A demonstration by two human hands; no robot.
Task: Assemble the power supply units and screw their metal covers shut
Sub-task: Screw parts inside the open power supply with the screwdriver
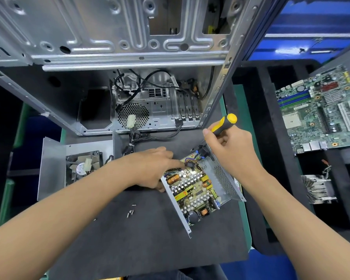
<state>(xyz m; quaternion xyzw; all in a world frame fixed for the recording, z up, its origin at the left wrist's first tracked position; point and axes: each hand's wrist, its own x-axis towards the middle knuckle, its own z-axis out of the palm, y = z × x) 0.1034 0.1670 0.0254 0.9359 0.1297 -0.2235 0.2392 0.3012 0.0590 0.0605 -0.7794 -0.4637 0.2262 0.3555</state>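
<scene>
1. The open power supply (pixel 200 190) is lying slantwise near the mat's (pixel 150 239) right edge.
2. The left hand (pixel 156 168) is pressing on its board, fingers fairly straight.
3. The right hand (pixel 232 146) is gripping the screwdriver (pixel 223 124), shaft angling down-left toward the box's far corner, nearer this hand.

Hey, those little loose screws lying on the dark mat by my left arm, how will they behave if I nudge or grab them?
The screws look tiny and round-bodied, so a nudge would probably send them rolling across the mat. They lie apart from one another, so picking them up likely means pinching them one at a time. Being smooth metal, they may slip from fingertips.
</scene>
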